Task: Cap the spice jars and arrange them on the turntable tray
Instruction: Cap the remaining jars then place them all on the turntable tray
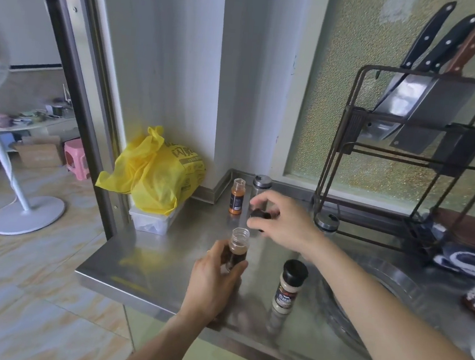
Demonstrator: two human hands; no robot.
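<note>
the left hand grips an open brown jar upright above the counter; the right hand pinches a black cap. best to seat it level, then twist.

Brown spice jar was uncapped, upright, gripped in left hand. Black cap sat in right hand fingers, above and right of that jar. Orange jar stood uncapped just left of right hand. Pale-powder jar stood capped, black lid, below right wrist.
</note>
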